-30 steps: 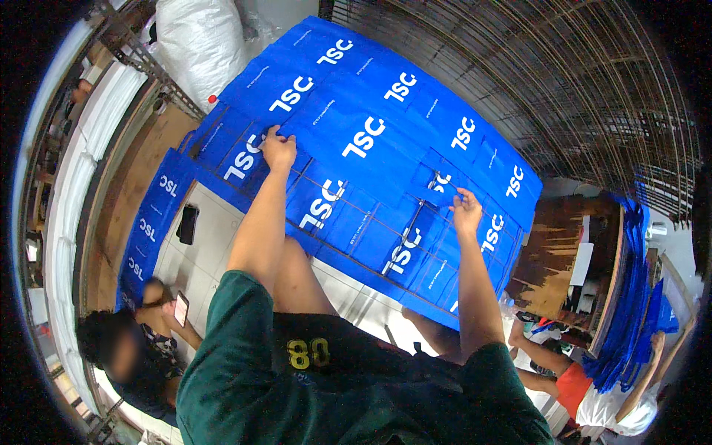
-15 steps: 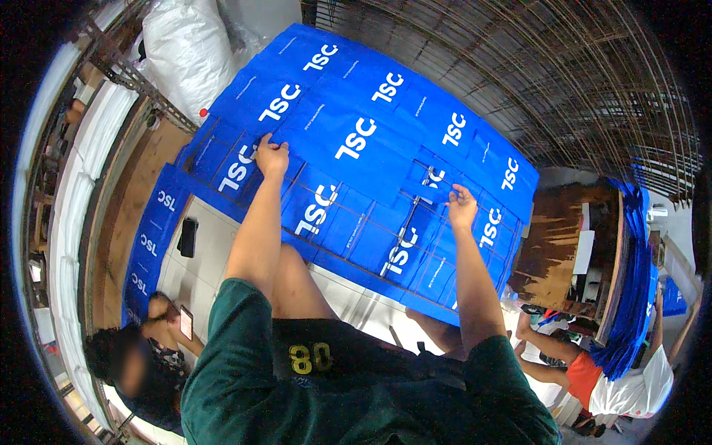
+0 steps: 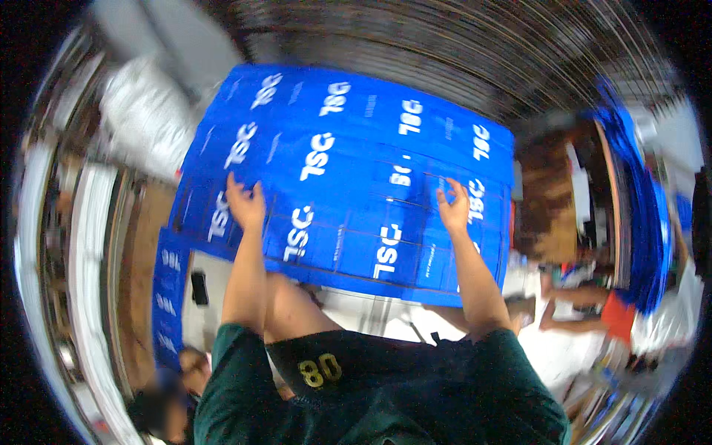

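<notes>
Blue printed sheets (image 3: 348,185) with white lettering lie in overlapping rows on a wide flat surface in front of me. Thin dark wire lines run among the nearer sheets. My left hand (image 3: 245,204) is over the near-left sheets, thumb and fingers apart and holding nothing. Over the right part of the sheets is my right hand (image 3: 455,206), its fingers bent but apart from the thumb, with nothing visible between them. Blur hides whether either hand touches a sheet.
Stacked wire racks (image 3: 415,37) rise behind the sheets. A white sack (image 3: 144,115) stands at far left, a dark phone (image 3: 199,288) lies on the floor. More blue sheets (image 3: 645,230) hang at right. One person sits at lower left, another at right.
The view has turned, so the sheets appear shifted left and more level. My left hand's fingers have spread off the sheet they were at. The right hand's fingers have parted.
</notes>
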Demonstrator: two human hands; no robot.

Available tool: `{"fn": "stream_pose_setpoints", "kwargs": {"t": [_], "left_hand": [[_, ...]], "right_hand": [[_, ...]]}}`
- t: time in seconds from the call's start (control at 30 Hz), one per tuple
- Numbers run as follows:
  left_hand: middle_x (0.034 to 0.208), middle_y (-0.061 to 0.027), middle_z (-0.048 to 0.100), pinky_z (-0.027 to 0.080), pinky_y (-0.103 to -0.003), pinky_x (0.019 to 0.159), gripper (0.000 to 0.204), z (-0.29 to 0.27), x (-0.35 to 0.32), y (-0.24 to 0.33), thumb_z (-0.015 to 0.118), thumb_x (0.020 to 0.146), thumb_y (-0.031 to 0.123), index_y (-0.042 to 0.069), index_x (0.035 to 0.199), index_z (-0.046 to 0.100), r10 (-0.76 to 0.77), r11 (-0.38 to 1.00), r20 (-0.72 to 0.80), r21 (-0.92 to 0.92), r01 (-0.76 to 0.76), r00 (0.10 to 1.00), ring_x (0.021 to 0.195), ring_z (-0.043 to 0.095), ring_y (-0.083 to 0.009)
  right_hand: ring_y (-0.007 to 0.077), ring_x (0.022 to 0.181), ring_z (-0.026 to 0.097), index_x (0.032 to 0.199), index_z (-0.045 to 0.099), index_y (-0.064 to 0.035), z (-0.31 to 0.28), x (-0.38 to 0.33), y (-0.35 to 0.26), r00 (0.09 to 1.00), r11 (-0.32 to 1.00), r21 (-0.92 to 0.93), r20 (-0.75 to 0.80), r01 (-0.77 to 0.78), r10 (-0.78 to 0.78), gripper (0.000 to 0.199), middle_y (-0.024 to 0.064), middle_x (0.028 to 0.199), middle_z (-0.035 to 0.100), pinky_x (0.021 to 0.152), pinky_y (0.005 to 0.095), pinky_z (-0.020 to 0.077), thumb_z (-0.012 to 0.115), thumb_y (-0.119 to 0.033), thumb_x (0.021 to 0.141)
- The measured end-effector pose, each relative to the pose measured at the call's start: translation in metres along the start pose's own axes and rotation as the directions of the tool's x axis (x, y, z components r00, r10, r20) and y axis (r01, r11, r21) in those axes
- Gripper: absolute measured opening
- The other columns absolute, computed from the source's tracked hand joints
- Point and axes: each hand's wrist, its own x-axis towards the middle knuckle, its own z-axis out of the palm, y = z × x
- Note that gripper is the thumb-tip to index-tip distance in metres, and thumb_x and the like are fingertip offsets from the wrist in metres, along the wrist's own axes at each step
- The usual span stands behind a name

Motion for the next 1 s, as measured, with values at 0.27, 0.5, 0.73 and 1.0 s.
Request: {"fn": "stream_pose_setpoints", "kwargs": {"t": [0.27,0.5,0.73,1.0], "left_hand": [[0.090,-0.0063,0.048,0.040,-0.028,0.063,0.062,-0.012,-0.033,0.038,0.068,0.077,0.012,0.007,0.131,0.041,0.363,0.931,0.147,-0.028,-0.363,0.920,0.067,0.043,-0.0145],[0.072,-0.0010,0.049,0.038,-0.023,0.055,0.043,-0.020,-0.097,0.084,0.065,0.078,0.005,0.003,0.119,0.050,0.338,0.938,0.392,-0.216,-0.271,0.856,0.059,0.043,-0.0089],[0.064,0.0004,0.050,0.037,-0.022,0.051,0.028,-0.051,-0.179,0.133,0.064,0.078,0.004,0.001,0.106,0.056,0.275,0.960,0.521,-0.196,-0.200,0.808,0.056,0.044,-0.0070],[0.064,-0.0039,0.053,0.040,-0.029,0.053,0.029,-0.130,-0.244,0.286,0.067,0.076,0.015,0.005,0.102,0.059,0.001,0.828,0.544,0.470,-0.306,0.839,0.057,0.047,-0.0136]], "right_hand": [[0.0232,0.076,0.061,0.095,0.063,-0.0038,-0.220,-0.016,0.089,0.833,0.991,-0.064,-0.549,-0.118,0.064,0.021,0.0114,0.085,0.063,0.069,0.0343,0.0482,0.064,-0.013,0.077],[0.0158,0.061,0.058,0.088,0.065,-0.0052,-0.468,-0.016,0.070,0.516,0.944,-0.221,-0.854,-0.246,-0.065,0.018,0.0089,0.074,0.064,0.063,0.0293,0.0463,0.063,-0.021,0.081],[0.0281,0.072,0.062,0.093,0.064,-0.0109,-0.657,0.045,0.104,0.531,0.771,-0.377,-0.845,-0.514,-0.059,0.019,0.0120,0.080,0.065,0.069,0.0385,0.0480,0.059,-0.024,0.081],[0.0330,0.107,0.054,0.110,0.056,-0.0138,-0.748,0.091,0.202,0.615,0.483,-0.474,-0.767,-0.736,0.185,0.029,0.0148,0.113,0.058,0.087,0.0451,0.0446,0.051,-0.013,0.081]]}}
